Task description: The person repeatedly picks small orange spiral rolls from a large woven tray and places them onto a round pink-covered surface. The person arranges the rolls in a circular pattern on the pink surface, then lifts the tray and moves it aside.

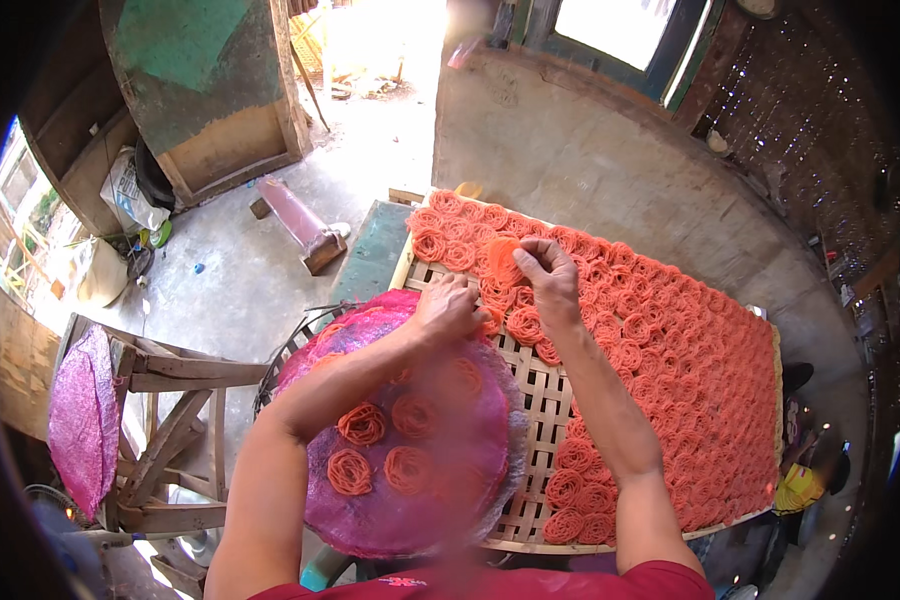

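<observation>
My right hand (551, 277) pinches an orange coiled strand nest (504, 260), held on edge above the woven bamboo tray (529, 382). My left hand (450, 309) is at the upper right rim of a round pink-purple mat (390, 517), fingers curled down. Another orange nest (489, 321) shows beside its fingertips; whether the hand grips it is hidden. Several orange nests (349, 472) lie spaced apart on the mat. Closely packed rows of orange nests (690, 420) cover most of the tray. A blur crosses the lower middle of the view.
A wooden frame stand (195, 367) at left bears a folded purple sheet (82, 427). A wooden bench (300, 221) lies on the concrete floor near the bright doorway. A concrete wall (570, 142) runs behind the tray. A person in yellow (799, 487) is at the far right.
</observation>
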Demonstrator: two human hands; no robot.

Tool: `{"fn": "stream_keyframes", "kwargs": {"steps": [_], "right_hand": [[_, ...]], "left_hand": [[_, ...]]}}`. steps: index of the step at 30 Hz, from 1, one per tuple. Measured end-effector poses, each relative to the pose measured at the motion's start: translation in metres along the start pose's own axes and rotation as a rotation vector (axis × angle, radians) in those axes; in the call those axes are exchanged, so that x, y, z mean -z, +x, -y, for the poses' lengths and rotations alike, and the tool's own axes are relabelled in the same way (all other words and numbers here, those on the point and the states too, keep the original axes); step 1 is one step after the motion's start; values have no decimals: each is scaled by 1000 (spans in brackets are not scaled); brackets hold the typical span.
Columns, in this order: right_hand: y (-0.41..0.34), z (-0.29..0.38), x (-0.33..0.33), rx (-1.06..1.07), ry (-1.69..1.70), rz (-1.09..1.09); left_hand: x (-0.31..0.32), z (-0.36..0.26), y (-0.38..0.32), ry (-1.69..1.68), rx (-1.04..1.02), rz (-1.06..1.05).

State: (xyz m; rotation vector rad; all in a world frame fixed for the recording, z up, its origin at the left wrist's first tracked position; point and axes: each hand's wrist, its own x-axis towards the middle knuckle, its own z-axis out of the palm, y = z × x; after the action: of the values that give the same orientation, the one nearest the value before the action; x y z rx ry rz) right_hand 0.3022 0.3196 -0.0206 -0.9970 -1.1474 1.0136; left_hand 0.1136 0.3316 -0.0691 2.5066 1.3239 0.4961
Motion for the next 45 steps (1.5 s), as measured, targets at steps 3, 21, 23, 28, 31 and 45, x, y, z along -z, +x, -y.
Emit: {"fn": "stream_keyframes", "kwargs": {"steps": [3, 21, 23, 28, 31, 45], "right_hand": [[11, -36, 3, -115, -199, -4], [-13, -27, 15, 173, -976, -119], [-21, -21, 18, 141, -975, -108], [-42, -14, 14, 145, -946, 5], [-63, -8, 1, 219, -928, 220], [-116, 23, -31, 440, -1022, 742]], "left_hand": [[-13, 0, -2, 61, 38, -34], [31, 49, 27, -837, 442, -74], [30, 66, 30, -586, 492, -117], [22, 79, 22, -303, 481, -139], [25, 76, 21, -175, 415, -206], [76, 27, -144, 109, -206, -84]]}}
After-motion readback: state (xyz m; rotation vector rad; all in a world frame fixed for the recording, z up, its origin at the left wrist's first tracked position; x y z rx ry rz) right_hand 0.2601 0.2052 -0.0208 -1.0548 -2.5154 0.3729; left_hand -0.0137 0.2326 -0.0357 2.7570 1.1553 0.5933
